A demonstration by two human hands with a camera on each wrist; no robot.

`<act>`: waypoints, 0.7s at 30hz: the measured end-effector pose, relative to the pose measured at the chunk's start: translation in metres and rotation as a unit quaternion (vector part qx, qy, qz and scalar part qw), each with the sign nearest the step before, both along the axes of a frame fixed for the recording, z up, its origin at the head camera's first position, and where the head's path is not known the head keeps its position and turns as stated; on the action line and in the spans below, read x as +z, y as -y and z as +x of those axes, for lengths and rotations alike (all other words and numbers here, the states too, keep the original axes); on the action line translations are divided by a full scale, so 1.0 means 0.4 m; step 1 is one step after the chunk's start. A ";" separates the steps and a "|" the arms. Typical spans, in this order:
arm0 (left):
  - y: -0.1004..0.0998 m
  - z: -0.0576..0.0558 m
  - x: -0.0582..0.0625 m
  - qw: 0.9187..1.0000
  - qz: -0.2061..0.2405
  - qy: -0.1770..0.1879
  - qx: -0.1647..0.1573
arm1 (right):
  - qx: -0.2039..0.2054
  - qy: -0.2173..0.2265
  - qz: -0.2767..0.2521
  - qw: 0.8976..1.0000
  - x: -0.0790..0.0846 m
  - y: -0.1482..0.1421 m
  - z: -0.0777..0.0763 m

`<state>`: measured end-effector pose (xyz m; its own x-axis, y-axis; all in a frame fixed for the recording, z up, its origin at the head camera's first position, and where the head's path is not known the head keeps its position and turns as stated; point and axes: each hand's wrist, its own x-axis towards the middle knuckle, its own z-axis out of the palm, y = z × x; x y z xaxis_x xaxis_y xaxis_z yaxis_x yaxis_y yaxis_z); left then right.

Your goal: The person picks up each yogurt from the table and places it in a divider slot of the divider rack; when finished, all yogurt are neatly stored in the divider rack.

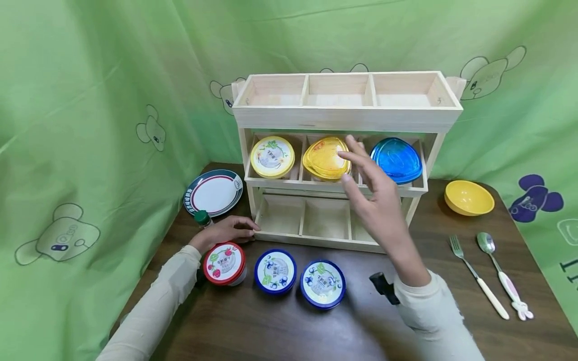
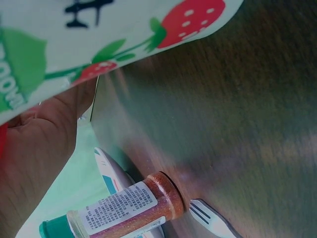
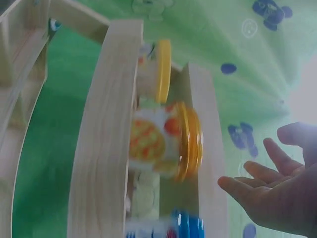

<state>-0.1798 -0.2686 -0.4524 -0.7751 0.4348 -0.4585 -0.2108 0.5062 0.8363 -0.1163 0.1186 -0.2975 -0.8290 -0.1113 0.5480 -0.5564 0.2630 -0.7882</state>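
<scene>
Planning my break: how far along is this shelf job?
Apparently done: three shelved jars, one per compartment of the middle tier. In hand: no jar; the right hand hovers nearby, the left hand sits low beside the rack. Possibly remaining: three jars on the table.

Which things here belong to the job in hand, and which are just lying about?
Likely job things: wooden rack; three shelved tubs; three tabletop tubs.
Apparently just lying about: plate; green-capped bottle; yellow bowl; fork; spoon.

The right hand (image 1: 378,203) is raised and spread, the left hand (image 1: 224,231) lower down
</scene>
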 end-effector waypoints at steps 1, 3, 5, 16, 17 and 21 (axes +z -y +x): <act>0.000 0.000 0.001 1.000 -0.002 -0.001 -0.001 | -0.016 -0.006 0.011 1.000 -0.005 -0.016 0.006; 0.001 -0.002 0.004 1.000 -0.002 0.000 -0.003 | -0.045 -0.026 0.035 0.998 -0.018 -0.045 0.019; 0.018 -0.017 -0.024 1.000 0.011 -0.005 -0.013 | -0.078 -0.043 0.069 0.994 -0.032 -0.072 0.033; 0.055 -0.055 -0.091 0.999 0.026 -0.012 -0.045 | -0.138 -0.002 0.114 0.984 -0.162 -0.174 0.124; 0.055 -0.055 -0.091 0.999 0.024 -0.012 -0.045 | -0.136 0.012 0.112 0.984 -0.176 -0.180 0.130; 0.048 -0.051 -0.086 0.998 0.038 -0.005 -0.047 | -0.133 0.073 0.097 0.984 -0.225 -0.195 0.151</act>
<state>-0.2002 -0.2879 -0.4870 -0.7336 0.5386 -0.4144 -0.1575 0.4585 0.8746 -0.0557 0.1966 -0.3874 -0.9113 0.0302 0.4106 -0.3316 0.5372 -0.7755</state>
